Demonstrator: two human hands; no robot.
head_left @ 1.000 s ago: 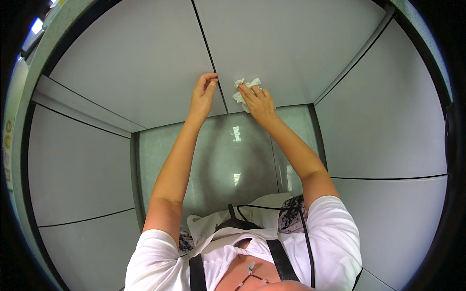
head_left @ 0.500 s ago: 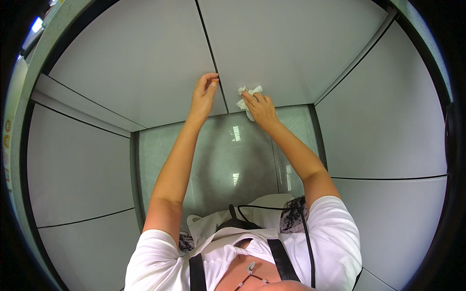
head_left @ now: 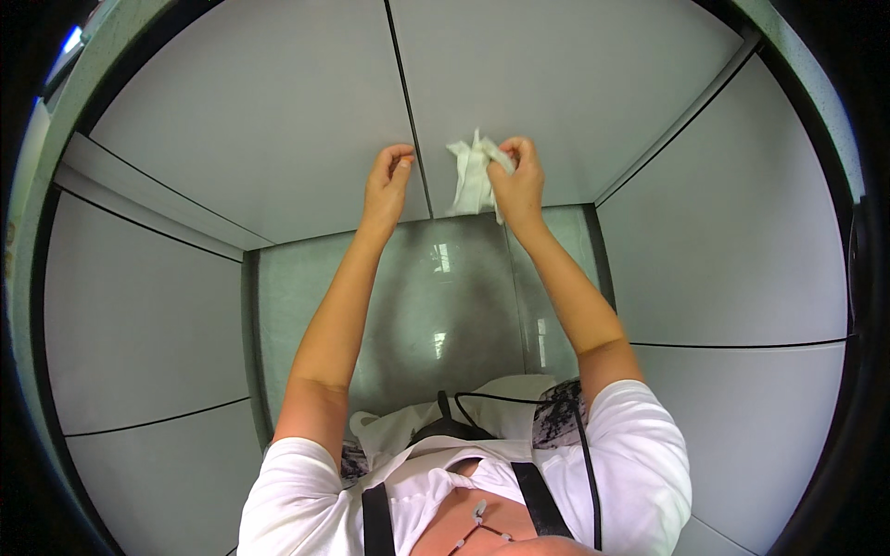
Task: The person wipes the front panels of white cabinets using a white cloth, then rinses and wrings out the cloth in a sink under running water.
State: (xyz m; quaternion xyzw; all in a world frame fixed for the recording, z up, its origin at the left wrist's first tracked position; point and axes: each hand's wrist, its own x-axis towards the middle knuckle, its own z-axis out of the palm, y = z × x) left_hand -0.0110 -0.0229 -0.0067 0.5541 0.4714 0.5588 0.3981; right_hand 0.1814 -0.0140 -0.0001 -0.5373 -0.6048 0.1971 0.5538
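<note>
White wipe (head_left: 471, 178) pinched in my right hand (head_left: 522, 190)

Right of centre in the upper half of the frame, my right hand is closed on the wipe, thumb and bent fingers gripping it by its upper right part. The rest spreads out to the left of my thumb, creased, with loose corners poking up and its lower edge hanging free. Behind it is the right-hand grey panel (head_left: 593, 102); whether the cloth touches that surface, I can't tell.

Just left of centre, my left hand (head_left: 384, 193) is half curled, the thumb near the index finger, leaving only a narrow space. Its fingertips are right beside the dark gap (head_left: 414, 156) at the edge of the left-hand grey panel (head_left: 250, 120). I can't tell whether they grip that edge.
</note>
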